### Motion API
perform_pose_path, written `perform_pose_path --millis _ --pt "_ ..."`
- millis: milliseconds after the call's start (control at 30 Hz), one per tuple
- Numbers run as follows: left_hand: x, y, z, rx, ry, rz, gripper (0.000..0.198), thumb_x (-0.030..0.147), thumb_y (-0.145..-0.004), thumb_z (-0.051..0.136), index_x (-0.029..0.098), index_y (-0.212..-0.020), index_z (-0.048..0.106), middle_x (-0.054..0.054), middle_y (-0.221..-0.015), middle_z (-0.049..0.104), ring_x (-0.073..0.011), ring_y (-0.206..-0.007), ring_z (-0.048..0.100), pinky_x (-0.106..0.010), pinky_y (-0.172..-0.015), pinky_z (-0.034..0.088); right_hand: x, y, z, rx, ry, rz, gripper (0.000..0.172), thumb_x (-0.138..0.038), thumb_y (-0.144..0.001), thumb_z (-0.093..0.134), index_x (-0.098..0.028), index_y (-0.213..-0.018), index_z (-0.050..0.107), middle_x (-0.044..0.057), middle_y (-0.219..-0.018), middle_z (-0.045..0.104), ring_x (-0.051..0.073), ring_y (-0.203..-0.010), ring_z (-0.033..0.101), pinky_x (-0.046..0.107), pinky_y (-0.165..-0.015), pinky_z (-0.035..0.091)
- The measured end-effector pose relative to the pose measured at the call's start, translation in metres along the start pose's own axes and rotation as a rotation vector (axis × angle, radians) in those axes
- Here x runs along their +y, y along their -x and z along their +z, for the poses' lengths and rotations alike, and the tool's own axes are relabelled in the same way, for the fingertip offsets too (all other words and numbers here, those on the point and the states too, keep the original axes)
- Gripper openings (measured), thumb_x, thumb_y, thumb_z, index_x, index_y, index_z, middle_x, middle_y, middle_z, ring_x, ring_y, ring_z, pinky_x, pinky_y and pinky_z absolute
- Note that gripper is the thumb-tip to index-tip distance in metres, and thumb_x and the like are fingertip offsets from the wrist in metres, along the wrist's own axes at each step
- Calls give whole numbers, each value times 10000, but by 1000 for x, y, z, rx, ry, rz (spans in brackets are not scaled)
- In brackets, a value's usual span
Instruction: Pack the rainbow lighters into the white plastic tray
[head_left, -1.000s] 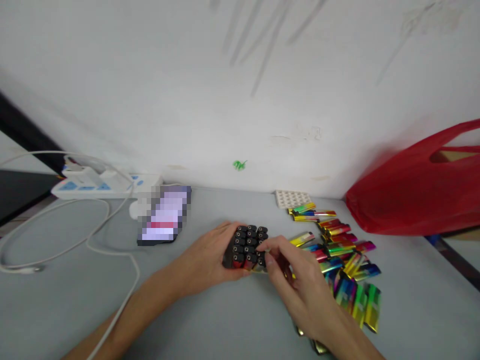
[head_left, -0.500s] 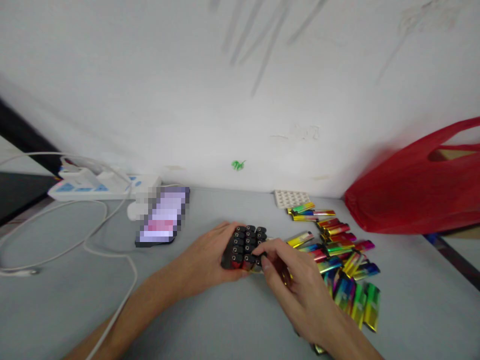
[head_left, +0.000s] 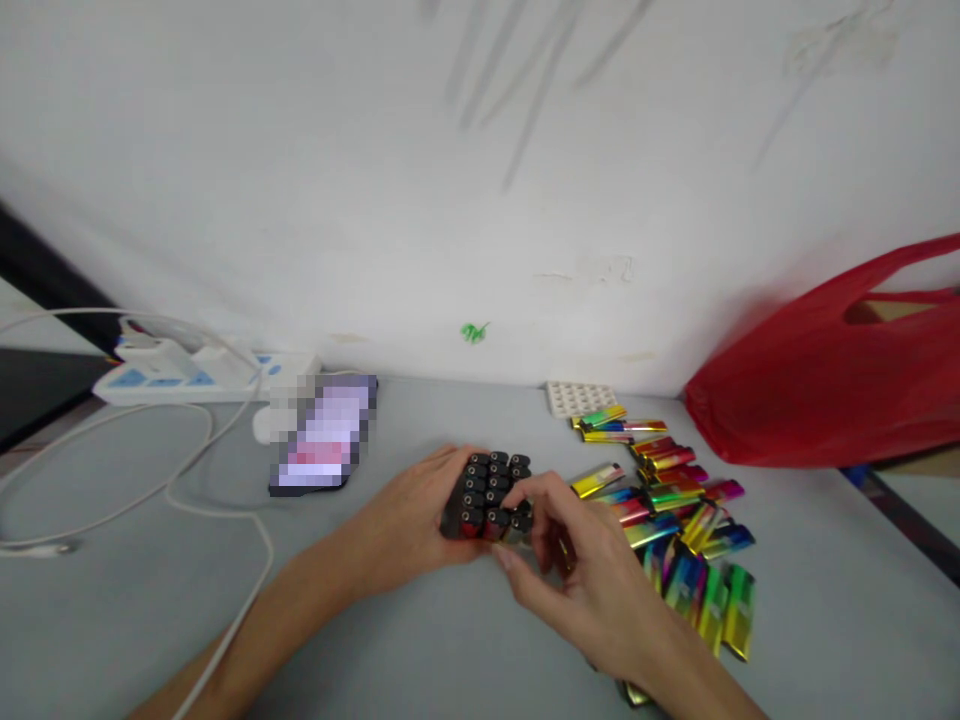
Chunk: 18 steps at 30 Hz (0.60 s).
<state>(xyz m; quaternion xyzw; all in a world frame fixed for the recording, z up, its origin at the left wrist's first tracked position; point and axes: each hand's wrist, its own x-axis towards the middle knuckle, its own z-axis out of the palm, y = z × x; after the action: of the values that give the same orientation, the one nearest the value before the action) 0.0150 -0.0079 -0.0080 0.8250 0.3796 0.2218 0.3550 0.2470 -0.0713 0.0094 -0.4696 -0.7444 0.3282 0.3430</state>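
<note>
Taking the block of black-ended lighters [head_left: 474, 500] as the clock's centre, with 12 toward the wall [head_left: 375, 200], the left hand [head_left: 431, 515] is cupping it from 9 o'clock, holding it between thumb and fingers; its black ends are facing up toward the viewer in columns running roughly from 12 to 6, while the lighters' long axes seem to be standing below them; the right hand [head_left: 600, 570] is lying at 4 o'clock, thumb and forefinger parting narrowly, forefinger touching the near-right ends; whether its curled fingers are gripping anything, I cannot tell. Loose metallic lighters [head_left: 673, 497] are spreading from 2 to 5 o'clock, nearer the right hand; a yellow one [head_left: 598, 480] is pointing toward 2. A perforated tray [head_left: 581, 399] is sitting by the wall around 1, a red bag [head_left: 817, 380] beyond the lighters; grey counter [head_left: 420, 650] is showing at 6, and also between the left hand and a phone [head_left: 326, 435] at 10.
</note>
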Motion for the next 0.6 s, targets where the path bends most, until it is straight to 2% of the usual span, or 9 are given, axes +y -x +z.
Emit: perform_pose_path --millis 200,600 --pt "1 -1 1 6 1 -16 516 242 -833 932 270 -1252 633 -53 -1293 720 -327 -1233 684 -418 -1050 530 8 -3 6 12 -22 22 339 -106 -926 645 -278 -1216 612 -97 -754 574 125 -614 583 261 -603 410" --pt "2 -1 -1 11 -13 -18 489 282 -832 950 267 -1219 653 -34 -1233 727 -315 -1173 694 -402 -1008 532 8 -3 2 -3 -32 73 298 -157 -932 657 -292 -1177 554 -80 -788 613 156 -656 581 282 -620 398"
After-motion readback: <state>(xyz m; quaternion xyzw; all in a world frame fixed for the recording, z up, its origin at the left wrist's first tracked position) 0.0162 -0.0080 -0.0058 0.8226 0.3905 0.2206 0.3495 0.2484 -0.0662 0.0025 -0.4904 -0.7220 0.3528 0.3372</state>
